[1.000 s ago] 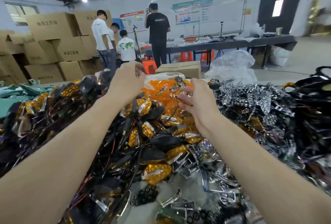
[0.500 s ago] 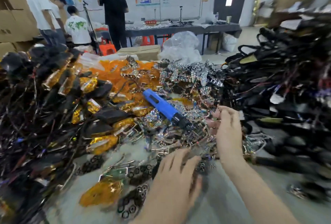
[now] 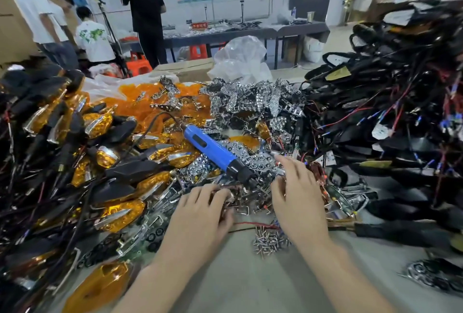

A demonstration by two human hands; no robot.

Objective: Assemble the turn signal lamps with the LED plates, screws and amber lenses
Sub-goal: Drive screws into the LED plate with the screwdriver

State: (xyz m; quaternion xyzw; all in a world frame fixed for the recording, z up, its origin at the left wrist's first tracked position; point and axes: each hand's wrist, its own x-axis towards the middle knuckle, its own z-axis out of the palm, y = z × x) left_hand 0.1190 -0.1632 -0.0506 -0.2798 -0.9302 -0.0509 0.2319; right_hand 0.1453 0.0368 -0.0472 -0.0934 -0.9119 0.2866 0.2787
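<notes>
Sifting the plates (image 3: 255,160) at the pile's near edge, I have my left hand (image 3: 200,215) and right hand (image 3: 298,202) spread and loose, gripping nothing I can see. Best to lift one plate cleanly, clear of the wires (image 3: 253,225), with the screws (image 3: 268,240) just below my hands and the driver (image 3: 213,152) just beyond. Lenses (image 3: 160,105) heap behind, finished lamps (image 3: 117,212) left. The table (image 3: 250,282) is grey; people (image 3: 145,7) stand by a far bench (image 3: 225,34).

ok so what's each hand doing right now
Left hand: open, fingers resting on the chrome parts.
Right hand: open, fingers spread over the same parts.
</notes>
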